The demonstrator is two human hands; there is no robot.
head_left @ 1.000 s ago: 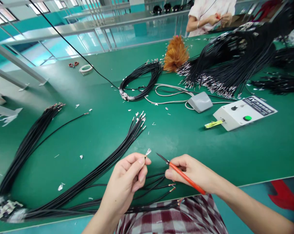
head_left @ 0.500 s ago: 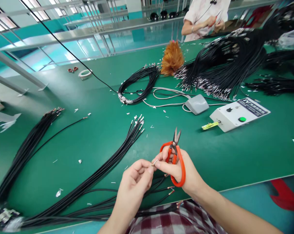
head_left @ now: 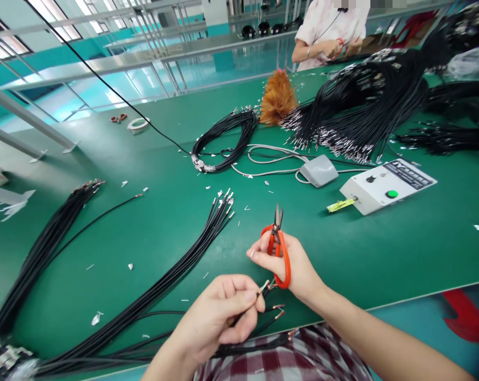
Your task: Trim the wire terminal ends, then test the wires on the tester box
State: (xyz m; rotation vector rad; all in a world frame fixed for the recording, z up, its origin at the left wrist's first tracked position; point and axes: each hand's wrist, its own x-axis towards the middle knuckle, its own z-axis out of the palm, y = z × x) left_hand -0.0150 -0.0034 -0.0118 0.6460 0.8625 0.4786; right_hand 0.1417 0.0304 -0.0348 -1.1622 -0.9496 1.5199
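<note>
from my end, through the head view, i have a green table (head_left: pixel 342 254) running across most of the scene, its surface strewn with pale scraps (head_left: pixel 97 318). low in the middle, my left hand (head_left: pixel 231 312) is curled closed, pinching a cable (head_left: pixel 265 284) near its end, with the stripped wires poking out past the thumb; that end sits above the near edge. my right hand (head_left: pixel 298 264) is just beyond it, half curled around the orange handles of the scissors (head_left: pixel 286 259), blades slightly apart and pointing up the table, while thumb and forefinger pinch a tiny whitish piece (head_left: pixel 252 253). more black cables lie near the table's edge, above a checked garment (head_left: pixel 263 365). to the left are a bundle (head_left: pixel 37 259) and, nearer the middle, another bundle (head_left: pixel 168 275) with pale tips. farther back i see a coil (head_left: pixel 245 140), a brown duster (head_left: pixel 278 99) beside a big heap (head_left: pixel 362 111) of cables, a grey pedal (head_left: pixel 319 171), and a white box (head_left: pixel 388 185) with a green button. a tape roll (head_left: pixel 138 130) lies toward the far left. beyond the table, a co-worker (head_left: pixel 330 26) in a light top works with both hands; the room has a glossy teal floor (head_left: pixel 239 66), long grey benches (head_left: pixel 116 57) and bright windows (head_left: pixel 57 21).
</note>
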